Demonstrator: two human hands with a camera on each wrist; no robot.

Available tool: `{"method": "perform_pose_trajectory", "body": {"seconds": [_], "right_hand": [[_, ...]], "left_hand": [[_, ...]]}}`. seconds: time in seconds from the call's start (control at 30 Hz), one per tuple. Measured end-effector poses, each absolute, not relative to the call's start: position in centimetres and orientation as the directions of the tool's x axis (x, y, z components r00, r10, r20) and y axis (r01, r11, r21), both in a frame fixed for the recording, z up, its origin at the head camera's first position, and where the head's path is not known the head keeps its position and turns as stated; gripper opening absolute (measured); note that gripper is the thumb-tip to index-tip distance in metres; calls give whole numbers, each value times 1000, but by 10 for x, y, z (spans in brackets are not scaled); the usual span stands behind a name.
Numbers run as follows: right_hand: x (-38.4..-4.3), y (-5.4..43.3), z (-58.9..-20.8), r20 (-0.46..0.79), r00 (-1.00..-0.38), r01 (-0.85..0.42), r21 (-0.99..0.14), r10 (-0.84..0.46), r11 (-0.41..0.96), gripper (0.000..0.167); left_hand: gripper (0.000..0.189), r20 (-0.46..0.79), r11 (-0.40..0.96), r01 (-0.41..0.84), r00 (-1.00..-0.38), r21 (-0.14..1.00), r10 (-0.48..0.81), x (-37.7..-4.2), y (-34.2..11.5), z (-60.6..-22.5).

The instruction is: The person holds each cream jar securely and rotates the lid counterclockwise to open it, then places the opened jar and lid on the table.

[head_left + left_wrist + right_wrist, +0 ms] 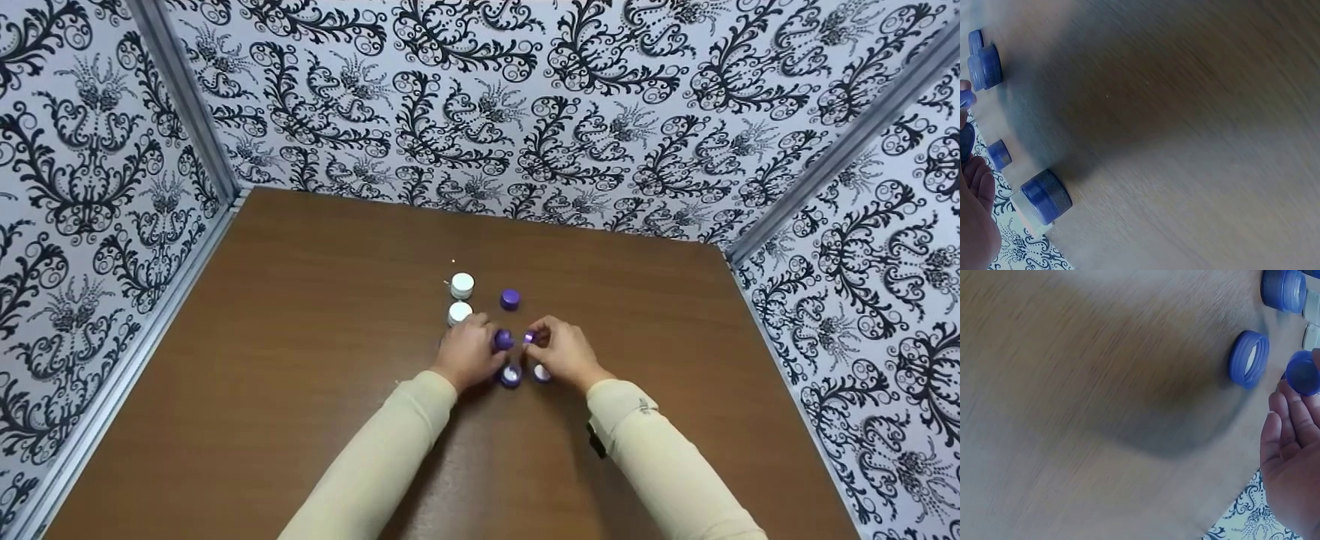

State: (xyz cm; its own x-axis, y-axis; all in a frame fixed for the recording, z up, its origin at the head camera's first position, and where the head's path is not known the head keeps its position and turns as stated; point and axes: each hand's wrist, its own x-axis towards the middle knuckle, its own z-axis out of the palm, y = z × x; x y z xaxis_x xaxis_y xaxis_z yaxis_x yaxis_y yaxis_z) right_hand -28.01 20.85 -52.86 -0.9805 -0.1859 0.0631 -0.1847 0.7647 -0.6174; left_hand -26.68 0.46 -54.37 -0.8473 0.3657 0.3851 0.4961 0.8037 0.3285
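My left hand (469,354) holds a small purple container (502,340), its fingers curled around the side. Just to the right, my right hand (568,351) pinches a purple cap (529,337) between thumb and fingertips. In the right wrist view the hollow inside of that cap (1302,376) faces the camera. Between and below the hands stands an open purple jar (511,376) with something white inside. Beside it, under the right hand, lies a purple screw lid (1249,360) with a white inner face. The left wrist view cuts off most of the left hand (977,211).
Beyond the hands stands a small purple container (510,299). Two round white-topped containers (462,285) are to its left, the nearer one right by the left hand. The brown wooden table (337,300) meets patterned walls (480,112) at the back and sides.
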Motion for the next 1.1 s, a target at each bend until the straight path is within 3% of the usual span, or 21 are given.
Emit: {"method": "perform_pose_trajectory", "body": {"seconds": [0.5, 1.1], "right_hand": [[-289, 202, -534, -14, -984, -145, -508, -176, 849, 31], [-290, 203, -540, 24, -984, -161, -550, -177, 819, 31]], "left_hand": [[35, 340, 809, 483, -863, 334, 375, -271, 2, -547], [36, 340, 810, 486, -861, 328, 379, -273, -1, -551]]}}
